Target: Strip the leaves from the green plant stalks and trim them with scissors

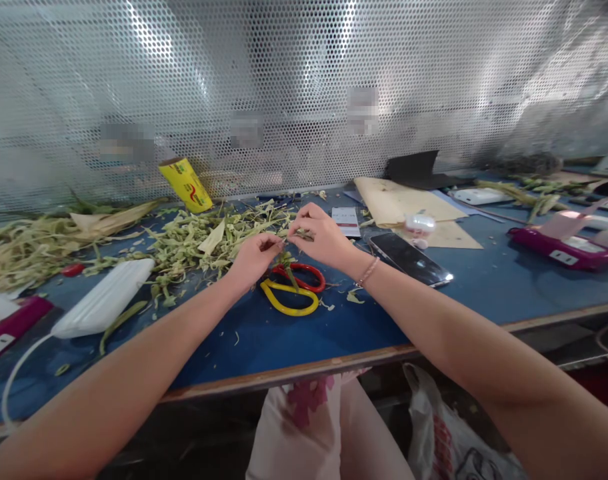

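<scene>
Over the blue tabletop, my left hand (255,259) and my right hand (324,239) meet with their fingertips pinched close together. Between them hangs a small green plant sprig (287,264), gripped at its upper part. A bit of stem also shows between the right fingers. Directly below lie scissors (290,311) with one yellow and one red handle loop; their blades are hidden. Just beyond my left hand spreads a heap of dried pale green leaves (194,243). A bracelet circles my right wrist.
Beside my right forearm are a black phone (407,259), a small clear jar (420,225) and brown paper (389,203). A yellow tube (187,187) leans at the back. At left lie a white power bank (107,297) and a purple power strip (17,330). Perforated metal (294,67) walls the back.
</scene>
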A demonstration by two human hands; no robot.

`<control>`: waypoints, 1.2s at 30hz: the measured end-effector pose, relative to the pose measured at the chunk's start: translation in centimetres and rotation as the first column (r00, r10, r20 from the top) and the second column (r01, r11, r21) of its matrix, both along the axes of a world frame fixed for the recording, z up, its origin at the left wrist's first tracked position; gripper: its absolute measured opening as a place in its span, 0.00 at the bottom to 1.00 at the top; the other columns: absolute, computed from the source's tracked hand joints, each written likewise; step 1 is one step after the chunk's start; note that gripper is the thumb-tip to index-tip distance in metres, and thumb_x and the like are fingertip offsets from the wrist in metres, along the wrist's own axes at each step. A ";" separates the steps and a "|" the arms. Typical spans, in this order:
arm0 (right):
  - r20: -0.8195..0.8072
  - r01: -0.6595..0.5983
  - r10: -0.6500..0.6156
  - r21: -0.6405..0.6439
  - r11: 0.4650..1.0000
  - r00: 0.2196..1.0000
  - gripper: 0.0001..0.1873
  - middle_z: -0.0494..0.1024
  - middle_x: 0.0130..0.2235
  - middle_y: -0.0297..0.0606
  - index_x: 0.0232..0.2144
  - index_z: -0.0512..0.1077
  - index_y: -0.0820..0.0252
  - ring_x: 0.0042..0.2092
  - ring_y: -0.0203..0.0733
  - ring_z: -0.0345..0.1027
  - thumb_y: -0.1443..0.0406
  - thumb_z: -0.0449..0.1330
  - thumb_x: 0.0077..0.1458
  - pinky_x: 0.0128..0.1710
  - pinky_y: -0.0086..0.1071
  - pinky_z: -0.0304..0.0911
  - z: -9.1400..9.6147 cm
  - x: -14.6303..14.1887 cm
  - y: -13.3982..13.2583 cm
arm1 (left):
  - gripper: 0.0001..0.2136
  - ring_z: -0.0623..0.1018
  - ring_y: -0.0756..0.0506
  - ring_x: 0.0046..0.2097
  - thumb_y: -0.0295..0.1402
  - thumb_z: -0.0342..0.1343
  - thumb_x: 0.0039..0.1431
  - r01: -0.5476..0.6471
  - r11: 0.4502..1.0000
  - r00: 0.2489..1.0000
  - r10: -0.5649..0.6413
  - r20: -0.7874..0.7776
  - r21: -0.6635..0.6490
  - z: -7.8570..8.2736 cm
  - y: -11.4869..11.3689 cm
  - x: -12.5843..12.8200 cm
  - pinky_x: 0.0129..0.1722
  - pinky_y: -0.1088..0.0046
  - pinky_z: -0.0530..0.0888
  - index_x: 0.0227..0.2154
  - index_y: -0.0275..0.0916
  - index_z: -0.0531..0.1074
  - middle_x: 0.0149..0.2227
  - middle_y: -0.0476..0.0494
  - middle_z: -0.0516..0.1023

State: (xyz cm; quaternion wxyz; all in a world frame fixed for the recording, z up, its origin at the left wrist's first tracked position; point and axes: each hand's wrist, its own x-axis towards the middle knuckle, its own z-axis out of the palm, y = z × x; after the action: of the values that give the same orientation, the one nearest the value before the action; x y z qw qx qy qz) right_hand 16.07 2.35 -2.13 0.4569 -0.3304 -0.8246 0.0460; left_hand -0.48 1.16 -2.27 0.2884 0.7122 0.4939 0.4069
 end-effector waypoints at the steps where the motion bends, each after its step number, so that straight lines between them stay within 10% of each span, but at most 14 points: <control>1: 0.018 0.001 -0.001 0.003 1.000 1.000 0.02 0.63 0.36 0.39 0.26 0.69 0.61 0.40 0.39 0.60 0.69 0.57 0.48 0.43 0.34 0.58 0.0 0.0 0.0 | 0.07 0.62 0.53 0.21 0.35 0.53 0.49 -0.010 1.000 1.000 0.010 0.008 0.002 0.1 -0.1 0.0 0.20 0.76 0.60 0.23 0.38 0.69 0.19 0.51 0.65; 36: 0.095 -0.086 0.097 -0.113 0.990 0.991 0.02 0.64 0.36 0.40 0.25 0.65 0.62 0.37 0.37 0.61 0.70 0.53 0.46 0.38 0.32 0.61 -1.0 -0.7 0.0 | 0.05 0.70 0.52 0.26 0.33 0.53 0.47 0.056 0.995 0.980 -0.040 0.193 -0.080 0.1 -0.4 0.2 0.31 0.74 0.68 0.24 0.37 0.66 0.22 0.51 0.69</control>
State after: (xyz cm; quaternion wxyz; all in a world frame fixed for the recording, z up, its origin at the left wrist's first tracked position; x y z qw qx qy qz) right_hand 15.32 2.35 -3.09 0.3937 -0.3184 -0.8571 0.0950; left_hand -0.25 0.80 -2.21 0.3742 0.6687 0.4636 0.4449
